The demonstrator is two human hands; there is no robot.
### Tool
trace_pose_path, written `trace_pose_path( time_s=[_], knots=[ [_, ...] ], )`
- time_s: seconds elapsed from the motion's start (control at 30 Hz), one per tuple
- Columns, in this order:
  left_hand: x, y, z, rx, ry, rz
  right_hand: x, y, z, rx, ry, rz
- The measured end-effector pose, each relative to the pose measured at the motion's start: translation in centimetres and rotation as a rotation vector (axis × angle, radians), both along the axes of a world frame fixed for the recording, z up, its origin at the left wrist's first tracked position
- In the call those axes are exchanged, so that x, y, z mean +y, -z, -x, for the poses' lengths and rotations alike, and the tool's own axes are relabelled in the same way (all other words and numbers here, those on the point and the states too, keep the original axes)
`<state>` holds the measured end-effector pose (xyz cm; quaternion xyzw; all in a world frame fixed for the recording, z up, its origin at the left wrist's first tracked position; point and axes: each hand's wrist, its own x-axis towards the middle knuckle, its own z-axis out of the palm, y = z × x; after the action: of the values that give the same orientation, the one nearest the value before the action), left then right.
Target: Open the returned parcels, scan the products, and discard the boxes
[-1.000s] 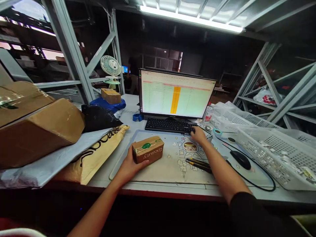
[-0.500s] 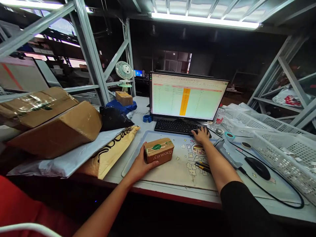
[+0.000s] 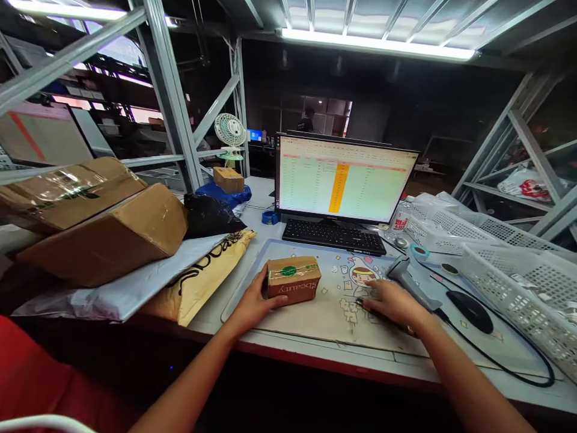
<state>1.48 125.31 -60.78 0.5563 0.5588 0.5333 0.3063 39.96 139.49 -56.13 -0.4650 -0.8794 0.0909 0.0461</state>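
Observation:
A small brown cardboard box (image 3: pixel 294 290) with clear tape and a green oval mark on top rests on the desk mat. My left hand (image 3: pixel 256 304) is wrapped round its left end, thumb along the front. Over the mat, my right hand (image 3: pixel 393 304) is low above slim black-and-yellow tools (image 3: pixel 360 302), perhaps a utility knife and pens. Its thumb and fingers are apart, and it covers most of these tools; whether it touches them is unclear. A grey handheld scanner (image 3: pixel 412 284) lies just beyond the right hand.
Behind the mat stand a black keyboard (image 3: pixel 333 236) and a monitor (image 3: pixel 345 177) showing a spreadsheet. Cardboard boxes (image 3: pixel 103 234) and mailer bags (image 3: pixel 216 264) are piled at left. White plastic baskets (image 3: pixel 509 288), a black mouse (image 3: pixel 469 311) and its cable occupy the right.
My right hand has left the keyboard and come back toward me, down over the slim tools on the mat. My left hand still holds the box in nearly the same place.

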Motion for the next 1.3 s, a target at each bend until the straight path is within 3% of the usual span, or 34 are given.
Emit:
trace_pose_path(
  time_s=[0.13,0.3,0.43,0.63,0.87,1.13,1.3],
  knots=[
    [-0.1,-0.2,-0.5,0.042,-0.004,0.023,-3.2,0.9,-1.8,-0.039,-0.058,-0.015],
    [-0.3,0.0,-0.5,0.027,0.030,0.029,-3.5,0.8,0.5,-0.124,0.030,-0.105],
    [-0.2,0.5,-0.3,0.043,0.068,-0.005,-2.7,-0.1,4.1,0.079,0.043,-0.157],
    [-0.3,0.2,-0.5,0.048,0.047,-0.005,-1.4,-1.2,9.8,0.313,-0.157,-0.125],
    [-0.2,0.0,-0.6,0.075,0.068,0.001,-2.2,0.1,9.8,0.455,-0.148,-0.118],
    [-0.1,-0.3,-0.9,0.133,-0.011,-0.008,-4.2,0.4,9.6,0.518,-0.191,-0.161],
    [0.6,-0.2,-1.7,0.192,-0.231,0.029,-6.4,1.2,10.6,0.472,-0.391,-0.032]
  ],
)
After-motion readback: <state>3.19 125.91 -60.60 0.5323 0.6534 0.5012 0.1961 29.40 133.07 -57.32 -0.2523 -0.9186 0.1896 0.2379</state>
